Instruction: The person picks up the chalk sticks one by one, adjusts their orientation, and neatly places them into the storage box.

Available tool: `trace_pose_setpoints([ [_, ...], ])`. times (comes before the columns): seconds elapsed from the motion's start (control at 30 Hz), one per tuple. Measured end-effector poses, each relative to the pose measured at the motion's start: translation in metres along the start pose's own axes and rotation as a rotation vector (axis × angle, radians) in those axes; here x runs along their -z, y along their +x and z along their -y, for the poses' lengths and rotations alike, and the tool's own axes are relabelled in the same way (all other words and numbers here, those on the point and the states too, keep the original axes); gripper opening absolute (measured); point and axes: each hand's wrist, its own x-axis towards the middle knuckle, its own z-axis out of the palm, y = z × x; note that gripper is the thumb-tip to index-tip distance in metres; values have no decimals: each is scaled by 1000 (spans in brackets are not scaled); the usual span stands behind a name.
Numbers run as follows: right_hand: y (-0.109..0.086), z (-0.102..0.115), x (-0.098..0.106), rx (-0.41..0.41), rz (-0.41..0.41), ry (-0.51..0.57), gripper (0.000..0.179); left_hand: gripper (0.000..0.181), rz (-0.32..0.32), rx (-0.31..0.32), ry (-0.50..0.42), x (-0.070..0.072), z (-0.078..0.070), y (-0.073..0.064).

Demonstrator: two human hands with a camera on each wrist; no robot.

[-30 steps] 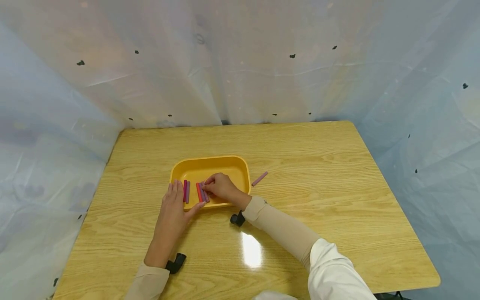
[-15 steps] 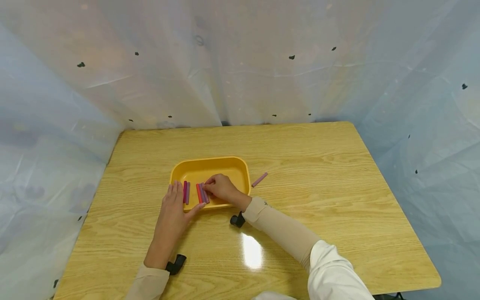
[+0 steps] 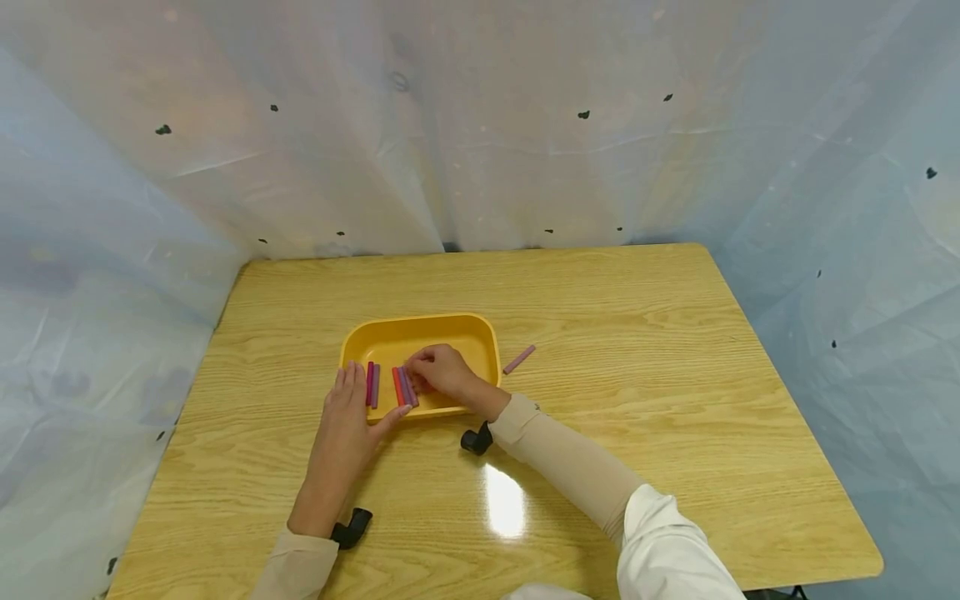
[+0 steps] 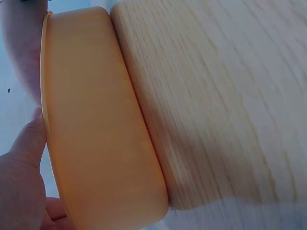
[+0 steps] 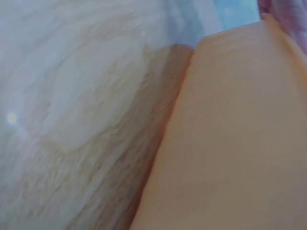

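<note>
In the head view a yellow tray [image 3: 480, 332] holds several slim coloured sticks. My left hand [image 3: 341, 425] rests over its near left corner, fingers straight at the left side and thumb along the near rim. Beside those fingers lie a magenta stick [image 3: 370, 383] and a purple stick [image 3: 376, 387]. Further right, a red stick [image 3: 398, 387] lies against purple sticks [image 3: 408, 390]. My right hand [image 3: 444, 371] reaches into the tray, its bent fingertips at the upper ends of these purple sticks. Whether it pinches one is hidden. The left wrist view shows the tray's outer wall [image 4: 96, 124].
A single mauve stick [image 3: 519, 359] lies on the wooden table [image 3: 637, 375] just right of the tray. Pale plastic sheeting [image 3: 480, 150] hangs behind the table and on both sides. Black wrist mounts [image 3: 352, 528] stick out at both wrists.
My right hand has shifted slightly, its fingertips a little higher over the purple sticks. The left hand, the tray and the loose mauve stick stay where they were.
</note>
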Motion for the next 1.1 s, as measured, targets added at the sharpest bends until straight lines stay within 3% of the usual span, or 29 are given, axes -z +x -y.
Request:
trace_pose_setpoints([
  [0.13, -3, 8, 3, -40, 31, 141, 28, 101, 2, -3, 7, -1, 3, 1],
  [0.63, -23, 24, 40, -31, 148, 479, 40, 101, 5, 20, 10, 1, 7, 0],
  [0.87, -34, 26, 60, -9, 150, 547, 39, 101, 8, 23, 4, 1, 6, -2],
  [1.1, -43, 24, 86, 19, 100, 511, 33, 101, 1, 16, 7, 1, 5, -4],
])
